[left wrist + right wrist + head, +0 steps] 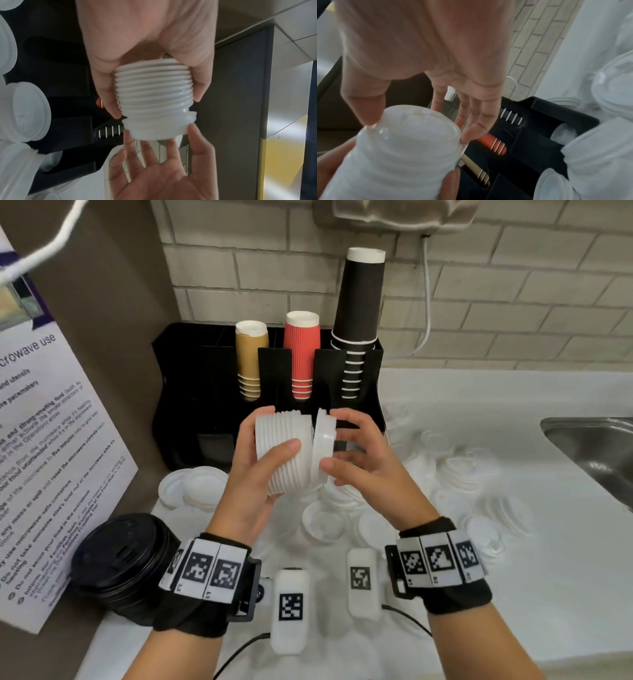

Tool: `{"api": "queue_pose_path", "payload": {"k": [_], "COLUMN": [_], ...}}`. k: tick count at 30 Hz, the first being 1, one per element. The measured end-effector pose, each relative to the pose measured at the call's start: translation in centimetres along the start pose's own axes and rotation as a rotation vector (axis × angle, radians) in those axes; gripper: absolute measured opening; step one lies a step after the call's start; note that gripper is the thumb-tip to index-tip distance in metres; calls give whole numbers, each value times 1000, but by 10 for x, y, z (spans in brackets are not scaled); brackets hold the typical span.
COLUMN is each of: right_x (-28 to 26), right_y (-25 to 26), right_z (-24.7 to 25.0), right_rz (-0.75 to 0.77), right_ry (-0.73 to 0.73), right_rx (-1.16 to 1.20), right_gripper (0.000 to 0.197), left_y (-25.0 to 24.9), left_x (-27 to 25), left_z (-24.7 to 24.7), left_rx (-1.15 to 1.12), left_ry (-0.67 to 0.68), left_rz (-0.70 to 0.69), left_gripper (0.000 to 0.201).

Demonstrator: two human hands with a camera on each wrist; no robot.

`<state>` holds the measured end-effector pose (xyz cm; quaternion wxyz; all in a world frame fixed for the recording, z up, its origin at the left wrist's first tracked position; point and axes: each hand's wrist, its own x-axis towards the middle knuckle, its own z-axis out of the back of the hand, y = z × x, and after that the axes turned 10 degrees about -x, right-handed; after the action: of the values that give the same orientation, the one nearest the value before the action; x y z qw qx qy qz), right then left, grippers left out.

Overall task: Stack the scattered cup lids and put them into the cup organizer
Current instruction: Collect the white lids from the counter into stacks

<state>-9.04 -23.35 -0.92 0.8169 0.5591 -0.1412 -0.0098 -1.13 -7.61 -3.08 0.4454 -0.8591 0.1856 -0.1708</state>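
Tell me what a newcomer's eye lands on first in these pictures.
First, the two hands at centre: the left hand grips a stack of white lids held sideways, while the right hand pinches a single lid against its end. Behind them stands the black cup organizer with tan, red and black cup stacks. More loose white lids lie scattered on the counter below.

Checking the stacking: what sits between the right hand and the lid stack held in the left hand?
One white lid, pinched by the right hand, tilted against the end of the lid stack that the left hand grips; head view.
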Motion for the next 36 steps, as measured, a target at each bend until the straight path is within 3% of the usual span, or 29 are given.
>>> {"api": "queue_pose_path", "payload": {"k": [6, 18, 23, 25, 27, 29, 32, 33, 36], "right_x": [-6, -8, 8, 22, 37, 50, 63, 64, 68], "right_y": [-3, -2, 7, 7, 2, -7, -30, -36, -52], "right_z": [2, -4, 0, 7, 16, 21, 12, 6, -9], "right_rz": [19, 56, 70, 49, 21, -21, -132, -168, -193], "right_ry": [9, -1, 114, 81, 1, 69, 474, 537, 538], "right_rx": [10, 17, -38, -71, -187, -450, -962, -1089, -1251], "right_gripper": [64, 61, 63, 53, 31, 16, 26, 34, 60], "left_y": [0, 5, -3, -9, -16, -23, -30, -31, -30], "left_x": [-1, -3, 2, 4, 5, 5, 5, 4, 3], "left_z": [1, -5, -1, 7, 18, 29, 37, 38, 39], "left_rx": [13, -60, -104, -152, -195, -206, -193, -188, -172], "left_ry": [70, 60, 3, -59, -122, -161, -169, -170, -192], "left_rz": [71, 82, 37, 1, -31, -58, -81, -84, -84], "left_gripper": [62, 64, 67, 66, 62, 56, 53, 54, 55]}}
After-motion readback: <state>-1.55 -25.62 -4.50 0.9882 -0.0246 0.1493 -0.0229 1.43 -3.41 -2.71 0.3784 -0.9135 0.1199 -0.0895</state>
